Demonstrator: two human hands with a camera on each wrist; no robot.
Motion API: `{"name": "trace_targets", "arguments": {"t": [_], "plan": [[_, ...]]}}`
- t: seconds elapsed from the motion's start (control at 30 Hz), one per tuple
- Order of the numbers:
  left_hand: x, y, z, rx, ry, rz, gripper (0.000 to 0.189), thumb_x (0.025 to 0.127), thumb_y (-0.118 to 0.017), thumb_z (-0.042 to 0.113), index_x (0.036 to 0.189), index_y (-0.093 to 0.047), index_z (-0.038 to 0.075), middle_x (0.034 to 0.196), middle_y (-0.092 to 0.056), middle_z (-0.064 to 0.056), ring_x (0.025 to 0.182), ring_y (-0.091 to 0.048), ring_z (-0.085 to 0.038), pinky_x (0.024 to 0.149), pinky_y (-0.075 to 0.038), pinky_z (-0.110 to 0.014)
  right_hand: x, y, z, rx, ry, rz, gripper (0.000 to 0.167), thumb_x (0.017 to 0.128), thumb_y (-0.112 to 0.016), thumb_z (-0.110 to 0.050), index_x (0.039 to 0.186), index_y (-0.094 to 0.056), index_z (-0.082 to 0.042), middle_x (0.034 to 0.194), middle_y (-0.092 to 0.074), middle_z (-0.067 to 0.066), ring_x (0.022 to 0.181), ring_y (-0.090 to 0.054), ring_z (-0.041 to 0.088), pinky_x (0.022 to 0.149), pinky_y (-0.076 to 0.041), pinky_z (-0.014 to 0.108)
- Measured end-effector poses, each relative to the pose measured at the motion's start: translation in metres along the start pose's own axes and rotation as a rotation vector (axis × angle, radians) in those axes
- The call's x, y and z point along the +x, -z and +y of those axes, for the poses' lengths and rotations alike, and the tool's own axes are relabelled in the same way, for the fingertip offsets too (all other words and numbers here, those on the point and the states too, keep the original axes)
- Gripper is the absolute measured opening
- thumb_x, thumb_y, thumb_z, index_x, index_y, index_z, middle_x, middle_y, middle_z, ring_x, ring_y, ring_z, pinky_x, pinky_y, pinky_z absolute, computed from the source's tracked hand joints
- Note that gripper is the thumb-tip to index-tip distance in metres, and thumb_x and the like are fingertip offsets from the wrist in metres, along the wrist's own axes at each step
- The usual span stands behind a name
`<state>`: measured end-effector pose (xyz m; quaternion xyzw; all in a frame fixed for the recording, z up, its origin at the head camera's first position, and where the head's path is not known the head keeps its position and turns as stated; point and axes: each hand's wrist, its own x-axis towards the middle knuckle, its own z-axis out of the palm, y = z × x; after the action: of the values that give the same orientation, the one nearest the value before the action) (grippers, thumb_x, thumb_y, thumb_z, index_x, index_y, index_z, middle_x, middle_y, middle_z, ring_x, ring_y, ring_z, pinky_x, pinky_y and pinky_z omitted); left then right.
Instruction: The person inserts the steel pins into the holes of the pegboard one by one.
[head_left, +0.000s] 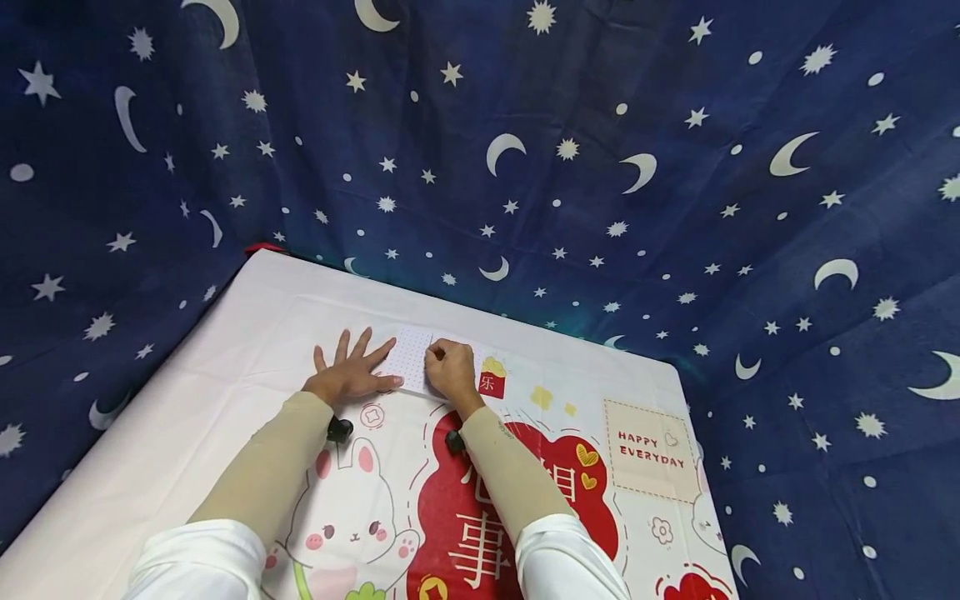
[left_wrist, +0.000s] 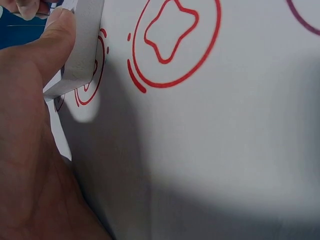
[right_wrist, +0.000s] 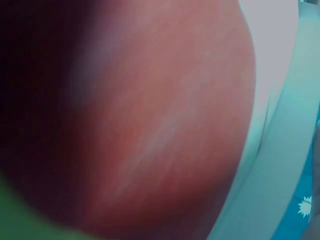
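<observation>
A white block with rows of small dots on its top lies flat near the far edge of the table. My left hand is spread beside it, with thumb and index finger reaching its left side. In the left wrist view the thumb rests against the edge of the thick white block. Over the block's right part, my right hand has curled fingers and pinches a thin, needle-like thing, too small to make out. The right wrist view is mostly filled by a blurred palm.
The tablecloth is white with printed pictures: a rabbit, a red cloud with characters and a "HAPPY EVERYDAY" panel. A dark blue curtain with moons and stars hangs behind the table and along its sides.
</observation>
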<state>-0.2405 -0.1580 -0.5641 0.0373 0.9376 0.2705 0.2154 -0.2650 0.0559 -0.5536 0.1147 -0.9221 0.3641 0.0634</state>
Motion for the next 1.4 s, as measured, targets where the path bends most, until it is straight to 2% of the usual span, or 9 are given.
{"name": "trace_targets", "arguments": {"t": [0.1, 0.37, 0.5, 0.63, 0.93, 1.1, 1.27, 1.4], "plan": [[-0.001, 0.001, 0.000, -0.004, -0.005, 0.000, 0.106, 0.081, -0.051, 0.090, 0.167, -0.015, 0.038, 0.177, 0.011, -0.013, 0.159, 0.026, -0.048, 0.112, 0.025, -0.081, -0.001, 0.002, 0.001, -0.007, -0.023, -0.017, 0.014, 0.098, -0.070, -0.015, 0.100, -0.082, -0.007, 0.094, -0.080, 0.005, 0.085, -0.066, 0.013, 0.084, -0.061, 0.027], [-0.006, 0.005, 0.005, -0.013, -0.007, -0.007, 0.104, 0.084, -0.052, 0.087, 0.167, -0.015, 0.037, 0.177, 0.011, -0.013, 0.159, 0.026, -0.048, 0.112, 0.025, -0.080, 0.001, 0.010, 0.003, -0.029, 0.010, -0.007, 0.015, 0.096, -0.072, -0.014, 0.102, -0.082, -0.006, 0.095, -0.081, 0.005, 0.086, -0.070, 0.014, 0.083, -0.062, 0.028], [-0.005, 0.004, 0.001, -0.003, -0.008, 0.005, 0.102, 0.087, -0.052, 0.084, 0.168, -0.014, 0.035, 0.177, 0.011, -0.014, 0.159, 0.025, -0.047, 0.113, 0.025, -0.080, 0.003, 0.013, 0.001, -0.012, 0.010, -0.026, 0.015, 0.096, -0.072, -0.014, 0.104, -0.082, -0.006, 0.096, -0.082, 0.006, 0.087, -0.071, 0.015, 0.085, -0.061, 0.030], [-0.005, 0.004, -0.001, -0.024, -0.020, 0.006, 0.104, 0.085, -0.051, 0.086, 0.167, -0.015, 0.035, 0.177, 0.011, -0.014, 0.159, 0.025, -0.048, 0.112, 0.026, -0.080, 0.003, 0.016, -0.001, -0.006, -0.006, -0.045, 0.016, 0.096, -0.072, -0.014, 0.105, -0.082, -0.006, 0.096, -0.082, 0.006, 0.088, -0.071, 0.015, 0.086, -0.061, 0.030], [-0.010, 0.004, 0.005, -0.030, -0.030, 0.000, 0.105, 0.083, -0.051, 0.088, 0.167, -0.016, 0.036, 0.177, 0.010, -0.015, 0.158, 0.025, -0.049, 0.111, 0.025, -0.082, 0.001, 0.013, -0.002, 0.029, -0.019, -0.041, 0.020, 0.099, -0.072, -0.019, 0.110, -0.081, -0.006, 0.103, -0.082, 0.007, 0.094, -0.072, 0.018, 0.090, -0.062, 0.033], [-0.012, 0.005, 0.008, -0.022, -0.015, -0.015, 0.103, 0.085, -0.052, 0.085, 0.168, -0.015, 0.035, 0.177, 0.012, -0.015, 0.158, 0.025, -0.048, 0.113, 0.025, -0.080, 0.003, 0.007, -0.003, 0.012, -0.021, -0.010, 0.015, 0.098, -0.073, -0.015, 0.102, -0.083, -0.006, 0.097, -0.082, 0.007, 0.091, -0.073, 0.016, 0.085, -0.061, 0.030], [-0.012, 0.007, 0.008, -0.002, -0.004, -0.013, 0.099, 0.090, -0.053, 0.080, 0.168, -0.014, 0.033, 0.177, 0.012, -0.016, 0.159, 0.025, -0.049, 0.114, 0.024, -0.080, 0.006, 0.003, -0.006, 0.020, -0.034, 0.014, 0.012, 0.096, -0.074, -0.013, 0.092, -0.083, -0.006, 0.086, -0.080, 0.005, 0.081, -0.066, 0.012, 0.076, -0.056, 0.024], [-0.012, 0.008, 0.009, 0.001, -0.008, -0.011, 0.099, 0.089, -0.051, 0.081, 0.168, -0.015, 0.033, 0.177, 0.010, -0.015, 0.159, 0.023, -0.049, 0.114, 0.022, -0.081, 0.007, 0.001, -0.009, 0.000, -0.048, 0.033, 0.012, 0.095, -0.074, -0.011, 0.088, -0.083, -0.007, 0.082, -0.079, 0.004, 0.081, -0.065, 0.013, 0.078, -0.055, 0.027]]}}
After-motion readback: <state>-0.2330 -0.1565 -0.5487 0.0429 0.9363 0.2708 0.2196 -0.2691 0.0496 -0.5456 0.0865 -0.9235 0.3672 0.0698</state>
